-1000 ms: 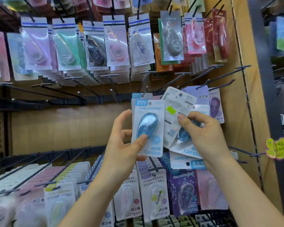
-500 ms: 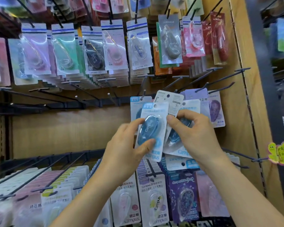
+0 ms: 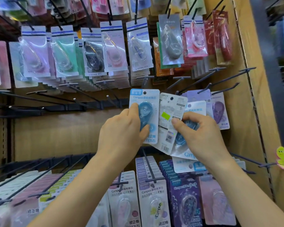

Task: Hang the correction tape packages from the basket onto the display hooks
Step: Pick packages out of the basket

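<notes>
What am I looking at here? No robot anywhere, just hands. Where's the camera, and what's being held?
There is no machine. A person works bare-handed, and the single view comes from a wide-angle camera worn on the head, looking forward and down, so both hands are the wearer's own. There is no table: ahead is a shop display wall fitted with wire hooks. The left hand grips one blue package of correction tape, with its front towards the camera. The right hand holds a fanned stack of packages; the front one shows its printed back with a green sticker. Bare hooks stick out just above. Mono Air packages hang higher up and Campus packages lower down. The basket is out of view.
</notes>
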Demonstrator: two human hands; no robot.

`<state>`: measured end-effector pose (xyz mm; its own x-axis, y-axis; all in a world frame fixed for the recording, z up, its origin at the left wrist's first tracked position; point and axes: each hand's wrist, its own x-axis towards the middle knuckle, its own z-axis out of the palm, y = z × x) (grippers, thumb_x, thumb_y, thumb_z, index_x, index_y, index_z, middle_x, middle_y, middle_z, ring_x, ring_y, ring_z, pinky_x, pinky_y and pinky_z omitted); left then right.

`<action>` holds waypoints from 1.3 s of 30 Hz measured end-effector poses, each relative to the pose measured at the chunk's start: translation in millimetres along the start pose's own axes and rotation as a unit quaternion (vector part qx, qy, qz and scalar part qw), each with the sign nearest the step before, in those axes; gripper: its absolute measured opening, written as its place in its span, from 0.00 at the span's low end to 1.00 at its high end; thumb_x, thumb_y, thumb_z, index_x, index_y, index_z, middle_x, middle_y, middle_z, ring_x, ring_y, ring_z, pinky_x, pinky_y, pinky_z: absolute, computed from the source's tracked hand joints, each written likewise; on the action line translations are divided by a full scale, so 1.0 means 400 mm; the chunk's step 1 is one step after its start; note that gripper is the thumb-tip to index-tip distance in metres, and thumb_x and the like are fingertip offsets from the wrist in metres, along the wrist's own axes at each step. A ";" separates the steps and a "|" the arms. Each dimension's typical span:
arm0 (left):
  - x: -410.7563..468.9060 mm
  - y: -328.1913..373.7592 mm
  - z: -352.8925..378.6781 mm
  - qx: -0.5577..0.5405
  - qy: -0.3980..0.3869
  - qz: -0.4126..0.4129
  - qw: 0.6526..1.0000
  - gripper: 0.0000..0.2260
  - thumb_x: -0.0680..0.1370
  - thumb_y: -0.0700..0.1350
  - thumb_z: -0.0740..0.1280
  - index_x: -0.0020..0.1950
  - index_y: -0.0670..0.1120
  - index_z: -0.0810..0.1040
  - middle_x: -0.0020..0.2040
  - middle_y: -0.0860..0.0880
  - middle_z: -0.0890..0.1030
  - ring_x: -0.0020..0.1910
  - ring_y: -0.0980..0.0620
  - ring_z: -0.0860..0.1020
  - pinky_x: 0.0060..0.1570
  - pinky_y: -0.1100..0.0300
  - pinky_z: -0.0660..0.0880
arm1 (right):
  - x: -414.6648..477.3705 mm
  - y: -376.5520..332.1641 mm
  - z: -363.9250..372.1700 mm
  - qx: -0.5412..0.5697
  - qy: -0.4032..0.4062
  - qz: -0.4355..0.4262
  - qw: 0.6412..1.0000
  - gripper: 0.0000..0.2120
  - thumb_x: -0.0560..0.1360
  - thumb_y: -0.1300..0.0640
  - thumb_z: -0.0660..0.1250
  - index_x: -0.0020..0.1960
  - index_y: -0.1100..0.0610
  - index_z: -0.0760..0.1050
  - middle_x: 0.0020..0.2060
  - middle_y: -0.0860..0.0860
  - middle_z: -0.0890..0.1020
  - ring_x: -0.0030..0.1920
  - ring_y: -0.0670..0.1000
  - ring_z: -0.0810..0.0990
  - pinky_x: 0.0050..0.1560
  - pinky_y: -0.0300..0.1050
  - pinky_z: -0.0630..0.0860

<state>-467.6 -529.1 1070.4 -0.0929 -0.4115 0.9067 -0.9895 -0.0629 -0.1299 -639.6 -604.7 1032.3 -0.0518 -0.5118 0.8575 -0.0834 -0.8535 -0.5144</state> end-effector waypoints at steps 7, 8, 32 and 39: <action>0.047 -0.014 0.025 0.051 -0.043 -0.014 0.998 0.20 0.77 0.62 0.63 0.61 0.50 0.68 0.50 0.50 0.81 0.40 0.49 0.74 0.36 0.56 0.69 | 0.017 0.000 -0.001 -0.040 -0.025 0.006 0.999 0.04 0.75 0.50 0.71 0.42 0.46 0.83 0.47 0.43 0.85 0.56 0.49 0.80 0.55 0.56 0.79; 0.063 -0.020 0.041 0.053 -0.057 -0.023 0.997 0.21 0.77 0.62 0.63 0.62 0.50 0.68 0.51 0.50 0.82 0.40 0.49 0.76 0.35 0.56 0.71 | 0.020 0.002 -0.003 -0.052 -0.028 0.010 0.998 0.05 0.76 0.50 0.71 0.42 0.48 0.83 0.47 0.43 0.85 0.57 0.49 0.80 0.55 0.55 0.79; 0.255 -0.087 0.322 -0.013 -0.229 -0.071 0.971 0.25 0.78 0.53 0.68 0.72 0.47 0.64 0.60 0.43 0.79 0.54 0.43 0.80 0.43 0.54 0.74 | 0.052 0.040 -0.001 0.107 -0.051 0.169 0.979 0.10 0.76 0.55 0.71 0.46 0.64 0.82 0.42 0.49 0.87 0.42 0.48 0.86 0.39 0.36 0.81; 0.146 -0.039 0.114 -0.555 -0.302 -0.123 0.765 0.18 0.80 0.61 0.61 0.55 0.50 0.83 0.49 0.52 0.86 0.50 0.52 0.84 0.53 0.52 0.80 | 0.038 0.032 0.010 0.149 -0.086 0.178 0.969 0.10 0.76 0.54 0.70 0.46 0.61 0.82 0.44 0.52 0.87 0.46 0.54 0.86 0.44 0.44 0.83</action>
<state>-452.4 -593.5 1107.3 -0.1518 -0.8781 0.4538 -0.4845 0.4663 0.7402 -637.6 -623.9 1038.7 0.1445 -0.7660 0.6264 0.2015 -0.5970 -0.7765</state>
